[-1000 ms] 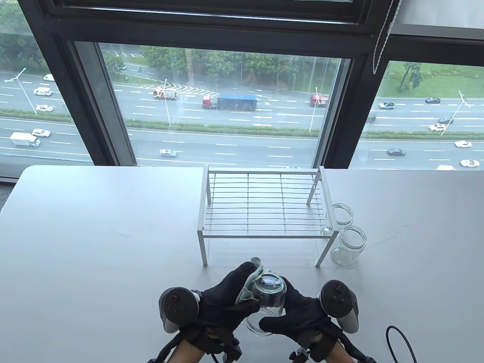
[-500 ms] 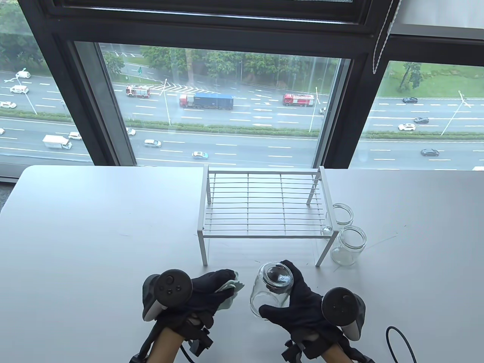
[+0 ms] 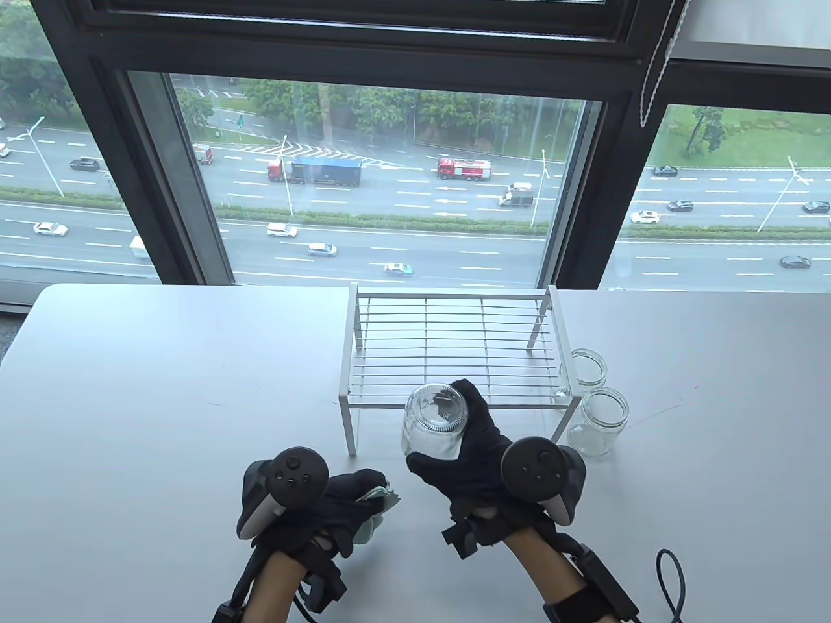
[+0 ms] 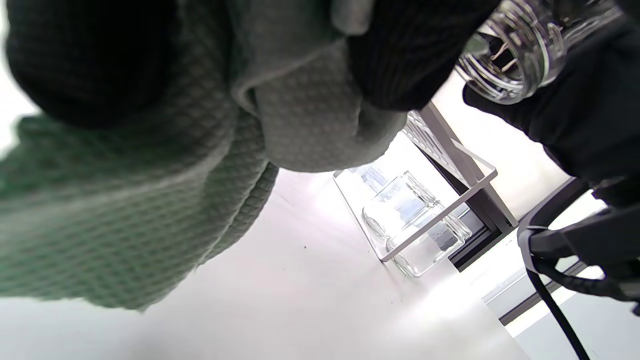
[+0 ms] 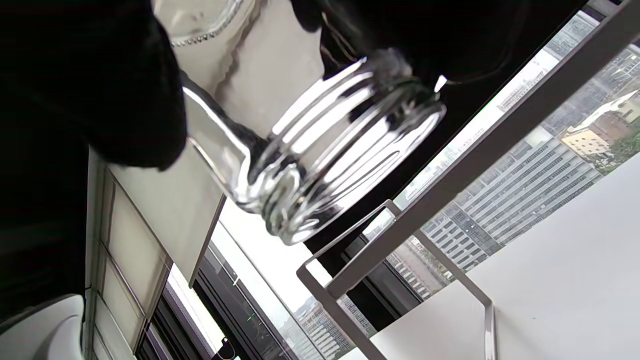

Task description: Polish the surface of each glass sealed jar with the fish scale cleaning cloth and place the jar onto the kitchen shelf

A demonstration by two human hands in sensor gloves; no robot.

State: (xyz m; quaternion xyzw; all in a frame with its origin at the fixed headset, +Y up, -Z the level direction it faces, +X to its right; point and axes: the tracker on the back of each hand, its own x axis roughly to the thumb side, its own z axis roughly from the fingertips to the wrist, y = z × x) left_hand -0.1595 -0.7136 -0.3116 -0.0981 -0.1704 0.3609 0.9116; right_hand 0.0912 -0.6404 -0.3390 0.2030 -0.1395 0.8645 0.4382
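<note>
Jar in hand: glass jar [image 3: 434, 422] held by the right hand [image 3: 474, 448], fingers curled round its side, base tipped up toward the camera, mouth angled down and back.
Position: aloft just at the front edge of the white wire shelf [image 3: 454, 350], not yet over the rack.
Cloth: green fish scale cloth [image 3: 376, 503] bunched in the left hand [image 3: 337, 506], fingers closed on it, low by the table and clear of the jar.
Waiting: two more jars [image 3: 597, 409] stand right of the shelf, touching its leg or nearly so.
Doing it well: turn the jar upright first, I'd say, then set it flat across several wires, well in from the edge.
Risk: smooth glass in a glove, so keep the wrap firm until it stands.
</note>
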